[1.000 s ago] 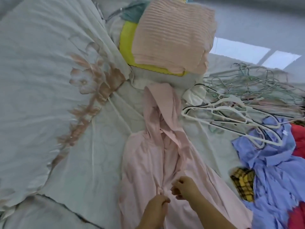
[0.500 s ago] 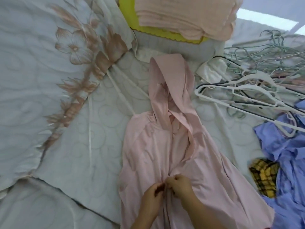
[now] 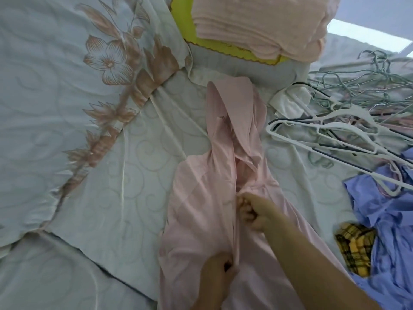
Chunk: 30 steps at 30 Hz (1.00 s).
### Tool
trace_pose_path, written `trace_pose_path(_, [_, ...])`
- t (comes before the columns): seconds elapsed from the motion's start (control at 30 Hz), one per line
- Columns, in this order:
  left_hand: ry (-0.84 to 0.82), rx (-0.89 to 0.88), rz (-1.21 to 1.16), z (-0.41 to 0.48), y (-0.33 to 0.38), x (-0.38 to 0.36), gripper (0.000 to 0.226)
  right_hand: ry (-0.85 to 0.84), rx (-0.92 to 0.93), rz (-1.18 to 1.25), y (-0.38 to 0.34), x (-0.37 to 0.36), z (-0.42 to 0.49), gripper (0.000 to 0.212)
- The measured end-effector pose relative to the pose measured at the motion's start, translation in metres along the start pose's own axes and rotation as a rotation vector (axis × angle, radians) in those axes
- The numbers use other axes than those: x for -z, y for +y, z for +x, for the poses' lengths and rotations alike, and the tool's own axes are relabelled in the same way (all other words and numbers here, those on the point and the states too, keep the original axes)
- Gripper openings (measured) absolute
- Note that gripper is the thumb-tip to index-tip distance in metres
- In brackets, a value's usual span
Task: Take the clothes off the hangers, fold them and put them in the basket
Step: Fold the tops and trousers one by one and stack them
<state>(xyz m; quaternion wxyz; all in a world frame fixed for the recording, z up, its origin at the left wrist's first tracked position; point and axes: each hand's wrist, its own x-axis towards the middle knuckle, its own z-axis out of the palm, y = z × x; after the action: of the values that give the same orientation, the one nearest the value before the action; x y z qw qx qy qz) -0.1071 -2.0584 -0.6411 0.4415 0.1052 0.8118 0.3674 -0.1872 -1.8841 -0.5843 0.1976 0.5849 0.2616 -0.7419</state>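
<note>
**Desk:** What fills the frame?

**Photographer:** A pale bedspread [image 3: 67, 113] with a brown flower border, spread over a bed. A pink hoodie [image 3: 201, 211] lies front up across the middle of it, with its hood pointing to the far end.

**Desk:** And past the hood?

**Photographer:** A yellow basket [image 3: 182, 23] stands just beyond it. A folded peach knit [image 3: 257, 25] is stacked in the basket and bulges above the rim. To the right lies a tangle of hangers [image 3: 335, 130], some white plastic and some thin wire. A crumpled blue shirt [image 3: 391, 220] lies at the right edge, partly under one white hanger. A yellow plaid cloth [image 3: 355, 247] touches the shirt's near side.

**Desk:** The hands?

**Photographer:** Both are on the hoodie's front centre line. The right hand [image 3: 257, 211] has its fingers curled and pinches the fabric at chest height. The left hand [image 3: 214, 278] is lower, near the bottom of the frame, with its fingers closed on the same edge. The cloth between them is drawn into a ridge.
</note>
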Motion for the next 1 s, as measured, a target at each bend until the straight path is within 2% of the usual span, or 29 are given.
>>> trace_pose_path(0.13, [0.048, -0.064, 0.149, -0.004, -0.008, -0.009, 0.045, -0.048, 0.257, 0.0, -0.078, -0.034, 0.006, 0.035])
trace_pose_path(0.23, [-0.101, 0.092, 0.162, -0.008, -0.007, -0.007, 0.057, -0.053, 0.364, 0.024, -0.111, -0.048, 0.008, 0.031])
trace_pose_path(0.3, [-0.139, 0.096, 0.167, -0.007, -0.003, -0.003, 0.049, -0.077, 0.404, -0.044, -0.113, -0.043, 0.009, 0.022])
trace_pose_path(0.4, [-0.133, 0.103, 0.016, -0.003, 0.01, 0.006, 0.016, -0.075, 0.46, -0.124, -0.098, -0.023, 0.01, 0.01])
trace_pose_path(0.47, [0.004, 0.109, -0.091, 0.006, 0.012, 0.02, 0.026, 0.056, 0.55, -0.176, -0.083, 0.004, 0.016, 0.014])
trace_pose_path(0.5, [0.1, 0.103, -0.112, 0.014, 0.013, 0.031, 0.029, 0.173, 0.608, -0.272, -0.075, 0.023, 0.02, 0.015])
trace_pose_path(0.57, [0.307, 0.068, -0.082, 0.032, 0.017, 0.059, 0.028, 0.517, 0.641, -0.622, -0.051, 0.065, 0.028, 0.012])
trace_pose_path(0.6, [0.412, 0.054, -0.042, 0.042, 0.021, 0.075, 0.022, 0.663, 0.595, -0.797, -0.039, 0.084, 0.031, 0.026])
trace_pose_path(0.63, [0.492, 0.044, 0.005, 0.054, 0.024, 0.091, 0.014, 0.724, 0.572, -0.903, -0.027, 0.101, 0.036, 0.034])
trace_pose_path(0.67, [0.539, 0.048, 0.072, 0.067, 0.027, 0.104, 0.012, 0.707, 0.572, -0.914, -0.017, 0.111, 0.038, 0.032])
trace_pose_path(0.7, [0.566, 0.061, 0.147, 0.083, 0.03, 0.116, 0.022, 0.638, 0.576, -0.837, -0.01, 0.115, 0.04, 0.025])
trace_pose_path(0.77, [0.54, 0.091, 0.251, 0.111, 0.036, 0.133, 0.046, 0.51, 0.57, -0.699, 0.0, 0.115, 0.044, 0.015])
trace_pose_path(0.83, [0.477, 0.082, 0.283, 0.134, 0.045, 0.143, 0.058, 0.487, 0.62, -0.632, -0.003, 0.117, 0.042, 0.016])
trace_pose_path(0.9, [0.399, 0.09, 0.257, 0.146, 0.053, 0.147, 0.047, 0.525, 0.689, -0.528, -0.012, 0.125, 0.037, 0.017])
trace_pose_path(1.0, [0.348, 0.079, 0.144, 0.14, 0.061, 0.154, 0.016, 0.664, 0.707, -0.461, -0.025, 0.156, 0.029, 0.013])
